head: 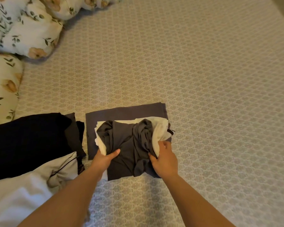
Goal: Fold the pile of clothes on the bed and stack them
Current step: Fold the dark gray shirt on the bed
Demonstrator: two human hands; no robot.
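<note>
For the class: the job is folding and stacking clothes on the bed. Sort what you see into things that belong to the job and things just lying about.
Belongs to the job:
dark grey garment, gripped by left hand and right hand
white garment beneath it
folded grey cloth at the bottom
unfolded pile on the left

Just lying about:
floral pillows
patterned bedspread

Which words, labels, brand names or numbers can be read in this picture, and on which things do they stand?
None can be read. The dark grey garment, the white garment under it, the folded grey cloth at the bottom, the black clothes and the floral pillows show no print, tag or number; only patterns appear.
</note>
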